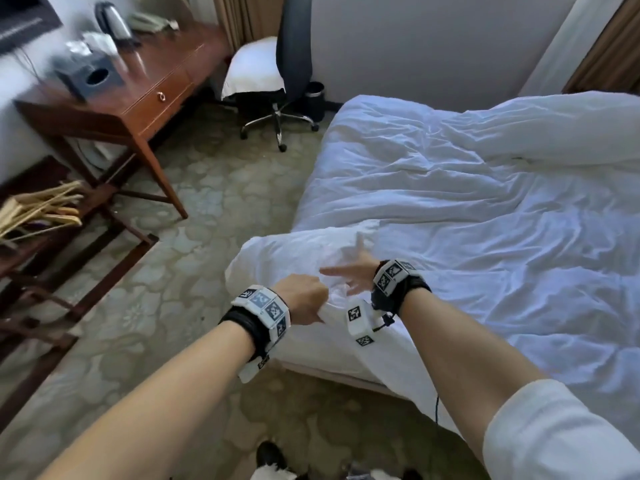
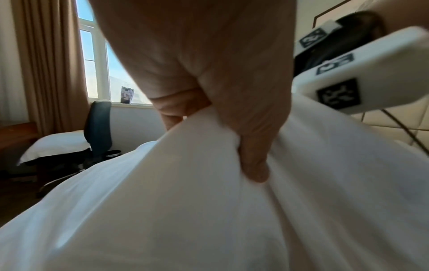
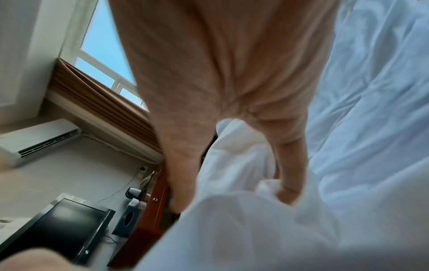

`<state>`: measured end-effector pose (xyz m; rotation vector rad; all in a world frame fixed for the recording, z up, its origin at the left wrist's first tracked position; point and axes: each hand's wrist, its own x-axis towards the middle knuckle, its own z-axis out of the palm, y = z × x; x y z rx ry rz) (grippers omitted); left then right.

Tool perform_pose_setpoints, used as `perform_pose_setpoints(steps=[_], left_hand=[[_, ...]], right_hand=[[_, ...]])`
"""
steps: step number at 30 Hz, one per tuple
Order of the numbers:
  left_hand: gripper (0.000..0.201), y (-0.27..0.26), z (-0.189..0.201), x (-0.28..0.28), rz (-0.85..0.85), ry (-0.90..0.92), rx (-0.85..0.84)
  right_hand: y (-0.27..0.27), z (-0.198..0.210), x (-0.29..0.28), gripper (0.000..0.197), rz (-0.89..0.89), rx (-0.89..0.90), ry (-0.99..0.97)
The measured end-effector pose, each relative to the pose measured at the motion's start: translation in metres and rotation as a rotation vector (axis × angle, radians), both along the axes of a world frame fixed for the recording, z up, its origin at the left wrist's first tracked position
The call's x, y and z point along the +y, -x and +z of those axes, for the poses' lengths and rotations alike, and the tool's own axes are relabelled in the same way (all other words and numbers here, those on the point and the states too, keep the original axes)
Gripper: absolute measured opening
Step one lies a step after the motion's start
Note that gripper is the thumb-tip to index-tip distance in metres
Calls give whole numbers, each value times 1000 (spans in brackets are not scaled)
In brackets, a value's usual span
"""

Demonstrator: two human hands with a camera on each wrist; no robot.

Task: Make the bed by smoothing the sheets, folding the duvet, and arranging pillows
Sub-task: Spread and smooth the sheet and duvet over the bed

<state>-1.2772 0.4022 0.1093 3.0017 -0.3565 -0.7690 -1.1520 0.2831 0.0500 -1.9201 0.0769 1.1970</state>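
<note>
- Head view puts us at the near corner of the bed (image 1: 346, 370), both forearms reaching out over it.
- Our left hand (image 1: 304, 299) makes a tight grip, fingers curled round a bunched fold of the white duvet (image 1: 450, 216); the left wrist view shows the cloth pinched between thumb and fingers (image 2: 253, 146).
- Our right hand (image 1: 353, 271) sits just beside the left, fingers spread wide and straight, lying against the raised hump of duvet; in the right wrist view a fingertip (image 3: 287, 194) presses into the folds.
- Beyond the hands, the duvet spreads rumpled and creased over the whole bed, heaped higher toward the far right.
- Patterned carpet (image 1: 194, 271) lies left of the bed.
- Farther off stand a wooden table (image 1: 152, 95) with a tissue box (image 1: 93, 77) and a kettle (image 1: 114, 22), and an office chair (image 1: 291, 64) with a white pillow (image 1: 252, 67) on its seat.
</note>
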Motion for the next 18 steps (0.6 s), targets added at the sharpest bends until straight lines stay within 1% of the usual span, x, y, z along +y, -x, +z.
perform_pose_setpoints(steps=[2,3,4,5,6,7,10,11,13,14,17,18], left_hand=[[41,2,-3,23,-59,16,40],[40,1,-4,33,-91,22,51],[39,-1,-5,41,-117,31,53],[36,-5,-4,48,-137,45,54],[34,-10,-5,54,-158,65,56],[32,-16,-5,59,-186,84,60],[35,-44,-9,71,-248,115,91],[38,-57,-12,77,-263,117,93],[42,-86,-16,90,-275,114,77],[44,-102,-18,98,-273,125,63],[47,-148,-19,125,-237,153,54],[47,-165,-21,134,-236,163,43]], right_hand=[[-12,-14,21,84,-97,92,61],[-16,-15,30,62,-83,104,79],[-15,-9,36,30,-24,102,77],[-15,-7,41,25,70,59,101],[-18,-8,47,32,152,-8,133],[-18,-5,53,29,189,-46,147],[-30,1,70,7,340,-159,246],[-39,3,75,6,407,-170,301],[-58,14,84,21,532,-172,331],[-72,16,86,32,537,-126,331],[-103,33,82,64,465,135,339],[-112,36,77,71,447,169,336]])
